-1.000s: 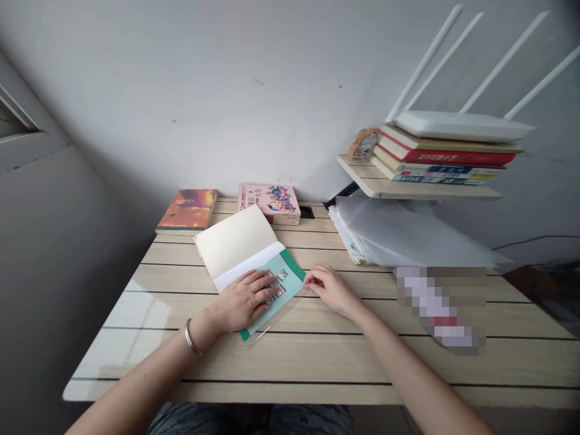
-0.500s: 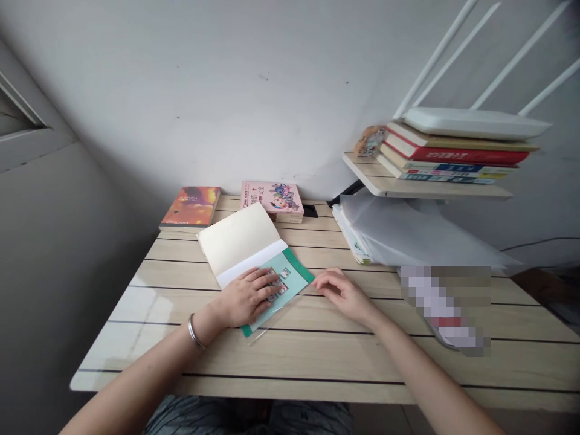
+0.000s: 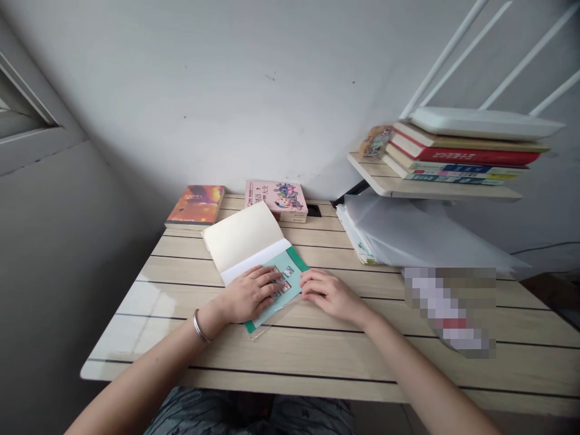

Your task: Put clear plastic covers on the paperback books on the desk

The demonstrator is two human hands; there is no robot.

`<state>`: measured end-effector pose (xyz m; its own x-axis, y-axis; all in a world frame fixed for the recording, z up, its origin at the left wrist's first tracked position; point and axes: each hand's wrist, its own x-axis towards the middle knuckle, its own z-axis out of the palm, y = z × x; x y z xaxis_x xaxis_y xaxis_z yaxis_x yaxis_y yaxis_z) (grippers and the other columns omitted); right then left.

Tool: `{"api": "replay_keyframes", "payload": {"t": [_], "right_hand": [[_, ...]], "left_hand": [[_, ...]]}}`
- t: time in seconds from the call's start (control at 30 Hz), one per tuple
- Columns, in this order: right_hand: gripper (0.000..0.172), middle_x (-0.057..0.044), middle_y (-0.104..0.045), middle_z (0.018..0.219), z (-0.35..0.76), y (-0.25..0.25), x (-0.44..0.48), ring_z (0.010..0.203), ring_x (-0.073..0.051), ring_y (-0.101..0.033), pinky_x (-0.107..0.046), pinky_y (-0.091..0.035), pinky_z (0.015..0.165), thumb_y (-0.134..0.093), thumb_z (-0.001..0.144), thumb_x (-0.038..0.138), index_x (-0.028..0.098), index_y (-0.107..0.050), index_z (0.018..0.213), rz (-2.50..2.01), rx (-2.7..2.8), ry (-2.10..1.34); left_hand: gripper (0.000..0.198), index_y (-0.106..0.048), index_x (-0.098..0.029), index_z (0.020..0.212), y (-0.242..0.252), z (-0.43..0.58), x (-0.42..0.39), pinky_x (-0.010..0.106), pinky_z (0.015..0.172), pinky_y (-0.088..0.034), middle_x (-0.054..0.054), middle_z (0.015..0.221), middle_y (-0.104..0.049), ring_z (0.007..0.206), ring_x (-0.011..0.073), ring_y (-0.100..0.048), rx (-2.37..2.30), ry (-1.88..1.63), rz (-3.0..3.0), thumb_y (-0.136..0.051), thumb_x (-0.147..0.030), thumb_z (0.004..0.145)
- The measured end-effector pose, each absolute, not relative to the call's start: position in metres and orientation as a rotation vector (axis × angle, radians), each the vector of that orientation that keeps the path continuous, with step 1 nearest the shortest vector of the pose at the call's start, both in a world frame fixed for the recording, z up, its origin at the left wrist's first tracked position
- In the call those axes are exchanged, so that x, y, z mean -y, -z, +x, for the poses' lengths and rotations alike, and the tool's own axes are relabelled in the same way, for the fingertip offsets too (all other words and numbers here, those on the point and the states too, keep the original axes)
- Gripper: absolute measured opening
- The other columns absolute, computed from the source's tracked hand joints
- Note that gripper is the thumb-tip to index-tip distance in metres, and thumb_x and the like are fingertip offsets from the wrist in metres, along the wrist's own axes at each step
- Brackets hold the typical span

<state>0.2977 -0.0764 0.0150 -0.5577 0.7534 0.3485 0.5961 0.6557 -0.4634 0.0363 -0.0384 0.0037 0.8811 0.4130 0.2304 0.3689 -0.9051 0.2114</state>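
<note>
An open book (image 3: 242,232) lies slanted on the desk, a cream page to the left and a green-bordered, light teal cover (image 3: 288,261) with small pictures to the right. A clear plastic book cover (image 3: 267,326) juts past the teal cover's near edge. My left hand (image 3: 250,294), a silver bangle on its wrist, rests flat on the teal cover with its fingers stretched. At the right-hand corner, my right hand (image 3: 330,294) has its fingers bent together over the edge of the book and its plastic. Its fingertips partly hide that corner.
Behind the book lie an orange book (image 3: 196,204) and a pink book (image 3: 277,196) on a stack. At right, a raised shelf (image 3: 430,188) carries several books and a white router (image 3: 487,122). Papers and a translucent sheet (image 3: 421,232) sit below it, near a pixelated object (image 3: 448,311).
My right hand has moved left onto the cover's corner, its fingers now over the edge. My left hand stays flat on the cover. The view has shifted slightly.
</note>
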Motion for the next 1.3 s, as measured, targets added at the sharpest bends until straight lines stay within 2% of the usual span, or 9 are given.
{"api": "replay_keyframes", "payload": {"t": [0.17,0.33,0.4,0.5,0.67,0.77,0.93,1.17,1.3], "right_hand": [[0.017,-0.004,-0.069,0.098,0.309,-0.01,0.088,0.106,-0.02,-0.06,-0.04,-0.048,0.094,-0.054,0.089,0.018,0.025,-0.065,0.077,-1.036,2.264,-0.543],[0.014,-0.004,-0.071,0.103,0.312,-0.005,0.086,0.103,-0.021,-0.062,-0.041,-0.049,0.094,-0.061,0.084,0.019,0.027,-0.068,0.092,-1.114,2.199,-0.574],[0.03,-0.002,-0.071,0.102,0.315,-0.004,0.083,0.101,-0.021,-0.064,-0.041,-0.049,0.095,-0.066,0.08,0.018,0.03,-0.065,0.108,-1.161,2.19,-0.594],[0.049,0.001,-0.072,0.095,0.32,-0.002,0.078,0.095,-0.019,-0.066,-0.04,-0.05,0.094,-0.066,0.079,0.016,0.033,-0.057,0.124,-1.208,2.152,-0.623],[0.012,-0.002,-0.071,0.093,0.325,-0.001,0.068,0.089,-0.019,-0.064,-0.037,-0.052,0.083,-0.062,0.084,0.022,0.028,-0.072,0.082,-1.12,2.184,-0.566],[0.013,-0.002,-0.071,0.084,0.325,0.001,0.061,0.084,-0.019,-0.062,-0.037,-0.051,0.08,-0.063,0.085,0.028,0.026,-0.071,0.074,-1.086,2.151,-0.574],[0.018,-0.003,-0.069,0.077,0.326,0.005,0.054,0.079,-0.019,-0.06,-0.037,-0.049,0.075,-0.063,0.084,0.036,0.024,-0.069,0.071,-1.133,2.069,-0.598],[0.021,-0.003,-0.068,0.072,0.323,0.008,0.054,0.077,-0.02,-0.06,-0.037,-0.048,0.072,-0.062,0.083,0.038,0.025,-0.07,0.069,-1.211,2.012,-0.567],[0.02,-0.004,-0.068,0.072,0.319,0.009,0.052,0.075,-0.02,-0.061,-0.035,-0.048,0.07,-0.064,0.081,0.038,0.024,-0.07,0.068,-1.268,1.963,-0.571]], "left_hand": [[0.04,-0.048,-0.023,0.134,-0.007,0.036,0.037,0.047,0.11,-0.032,0.009,0.141,-0.049,0.132,0.0243,-0.041,-0.605,-0.415,2.863,-0.041,-0.031,0.095],[0.038,-0.052,-0.021,0.129,-0.012,0.037,0.043,0.05,0.11,-0.03,0.011,0.14,-0.049,0.132,0.0265,-0.041,-0.601,-0.42,2.898,-0.048,-0.027,0.092],[0.034,-0.057,-0.019,0.124,-0.014,0.035,0.056,0.049,0.109,-0.032,0.011,0.136,-0.053,0.129,0.0266,-0.044,-0.606,-0.428,2.935,-0.047,-0.019,0.092],[0.029,-0.061,-0.017,0.114,-0.018,0.025,0.084,0.042,0.098,-0.047,0.011,0.122,-0.062,0.113,0.0249,-0.057,-0.757,-0.41,2.924,-0.044,-0.013,0.091],[0.024,-0.061,-0.017,0.11,-0.014,0.008,0.132,0.037,0.091,-0.054,0.011,0.119,-0.063,0.108,0.0232,-0.06,-1.094,-0.585,2.704,-0.047,-0.018,0.09],[0.021,-0.061,-0.017,0.106,-0.001,0.009,0.148,0.039,0.088,-0.056,0.012,0.117,-0.063,0.108,0.0246,-0.061,-1.236,-0.789,2.602,-0.05,-0.021,0.088],[0.014,-0.06,-0.019,0.083,0.015,0.019,0.155,0.037,0.08,-0.057,0.009,0.102,-0.067,0.094,0.021,-0.065,-1.416,-1.044,2.412,-0.048,-0.019,0.089],[0.014,-0.06,-0.021,0.077,0.013,0.028,0.159,0.044,0.076,-0.053,0.008,0.095,-0.067,0.09,0.0239,-0.065,-1.626,-1.053,2.277,-0.05,-0.02,0.087],[0.013,-0.057,-0.02,0.078,0.012,0.034,0.159,0.042,0.074,-0.052,0.008,0.091,-0.064,0.086,0.0228,-0.063,-1.676,-1.089,2.247,-0.048,-0.018,0.086]]}}
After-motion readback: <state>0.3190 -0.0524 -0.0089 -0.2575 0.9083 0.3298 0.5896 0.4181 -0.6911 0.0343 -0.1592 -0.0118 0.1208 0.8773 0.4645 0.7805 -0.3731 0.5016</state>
